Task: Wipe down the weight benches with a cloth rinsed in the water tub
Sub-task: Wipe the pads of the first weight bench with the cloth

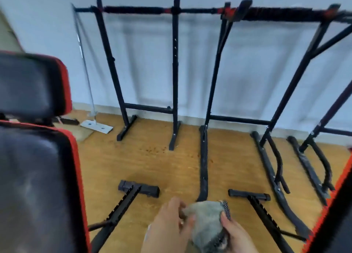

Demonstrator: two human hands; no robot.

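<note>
Grey fuzzy cloth (205, 224) is bunched between both hands at the bottom of the view, with a black-and-white mesh patch at its upper right edge. The left hand (167, 228) grips its left side, fingers curled into the fabric. The right hand (239, 235) holds the right side, one fingertip just beside the mesh patch. The cloth is up in the air over the wooden floor (152, 167), touching neither bench.

Close on the left stands the left bench (34, 186), its black padding edged in red and tilted up, with a second pad (32, 83) above it. At the right edge only a red-trimmed sliver of the right bench (341, 224) shows.

Just beyond the hands two black toothed rails lie on the floor, the left rail (123, 203) and the right rail (261, 212), each ending in a short cross foot.

Farther off, black racks (175, 71) stand in a row against the pale wall (142, 52), with a padded bar across their tops. A flat mop (96, 127) leans on the wall to their left. Much of the far part is blurred.
</note>
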